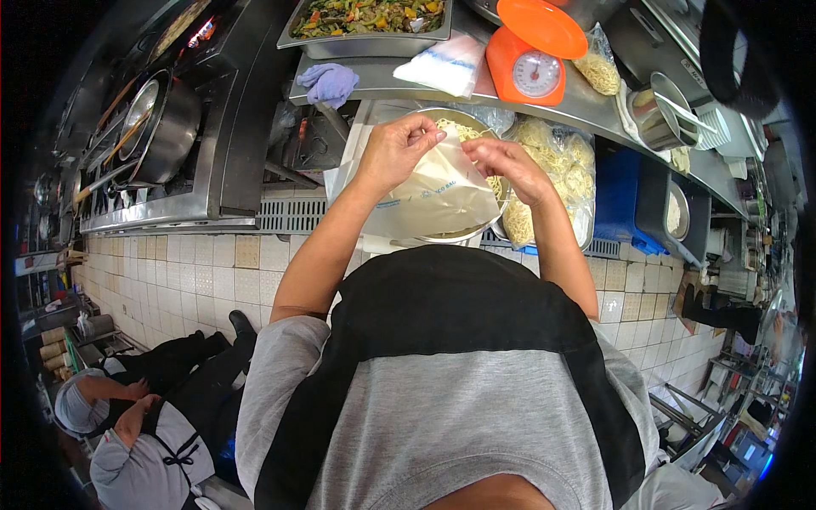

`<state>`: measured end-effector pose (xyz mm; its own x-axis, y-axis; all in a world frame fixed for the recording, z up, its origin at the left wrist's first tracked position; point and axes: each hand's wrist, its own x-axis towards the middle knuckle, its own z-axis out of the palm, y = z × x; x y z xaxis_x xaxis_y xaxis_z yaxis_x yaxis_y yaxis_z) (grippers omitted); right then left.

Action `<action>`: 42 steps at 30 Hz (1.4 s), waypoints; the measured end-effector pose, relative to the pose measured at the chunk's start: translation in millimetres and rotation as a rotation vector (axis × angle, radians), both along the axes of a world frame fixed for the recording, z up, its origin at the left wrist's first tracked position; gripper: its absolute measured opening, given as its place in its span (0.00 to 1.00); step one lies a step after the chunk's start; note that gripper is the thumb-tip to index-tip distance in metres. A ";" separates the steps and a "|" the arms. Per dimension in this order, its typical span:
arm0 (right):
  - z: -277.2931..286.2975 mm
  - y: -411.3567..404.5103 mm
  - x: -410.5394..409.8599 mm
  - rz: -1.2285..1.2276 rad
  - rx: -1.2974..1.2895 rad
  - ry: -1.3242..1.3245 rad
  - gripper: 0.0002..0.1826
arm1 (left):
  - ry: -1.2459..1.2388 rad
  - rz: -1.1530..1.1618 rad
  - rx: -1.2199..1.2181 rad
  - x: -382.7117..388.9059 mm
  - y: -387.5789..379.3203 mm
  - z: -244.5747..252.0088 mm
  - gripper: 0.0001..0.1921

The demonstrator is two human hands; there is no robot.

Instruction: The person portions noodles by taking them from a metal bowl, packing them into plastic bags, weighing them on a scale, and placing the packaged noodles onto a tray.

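Note:
A thin translucent plastic bag point(440, 191) with blue print hangs in front of me, over a round metal bowl point(456, 237) of pale noodles point(468, 131). My left hand point(398, 150) pinches the bag's upper edge between thumb and fingers. At the bag's right edge is my right hand point(513, 166), its fingers curled and slightly blurred; whether they grip the plastic cannot be made out. Much of the bowl is hidden behind the bag. Just right of it, bagged noodle portions point(551, 159) lie on a metal tray point(585, 223).
On the steel counter point(376, 73) are a pan of cooked vegetables point(370, 41), a purple cloth point(328, 83), a stack of bags point(443, 64) and an orange dial scale point(526, 70). A stove with a pot point(162, 134) stands left. Blue bins point(621, 197) are right. Co-workers point(150, 440) are behind me.

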<state>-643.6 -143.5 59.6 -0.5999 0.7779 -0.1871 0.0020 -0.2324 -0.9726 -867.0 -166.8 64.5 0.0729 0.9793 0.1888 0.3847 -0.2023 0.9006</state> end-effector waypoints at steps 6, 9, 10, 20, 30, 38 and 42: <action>-2.5 -14.8 -12.1 0.106 0.042 -0.103 0.13 | 0.081 0.057 0.204 -9.0 -8.8 8.2 0.09; -10.6 -16.6 -18.0 -0.029 0.116 -0.221 0.12 | 0.425 0.298 0.898 -10.8 2.1 8.0 0.10; -15.2 -17.3 -19.8 -0.033 0.114 -0.222 0.12 | 0.422 0.295 0.898 -10.0 -3.6 8.7 0.10; -22.4 -53.5 -55.7 -0.167 0.424 -0.373 0.13 | -0.676 -0.067 -0.692 1.7 -67.1 -23.7 0.12; -23.2 -46.8 -51.5 -0.592 -0.461 0.342 0.04 | -0.638 -0.064 -0.647 -11.7 -82.4 -51.0 0.06; -29.4 -50.2 -54.3 -0.183 0.506 -0.614 0.15 | -0.990 -0.121 -0.489 -18.8 -75.6 -38.5 0.10; -38.3 -37.7 -45.2 -0.222 0.006 -0.004 0.11 | -1.166 -0.060 -0.617 -16.2 -73.8 -33.6 0.12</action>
<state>-688.8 -181.2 21.3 -0.4134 0.8918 -0.1837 -0.0448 -0.2214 -0.9742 -883.2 -240.6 30.8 0.2191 0.9274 -0.3032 -0.6695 0.3689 0.6447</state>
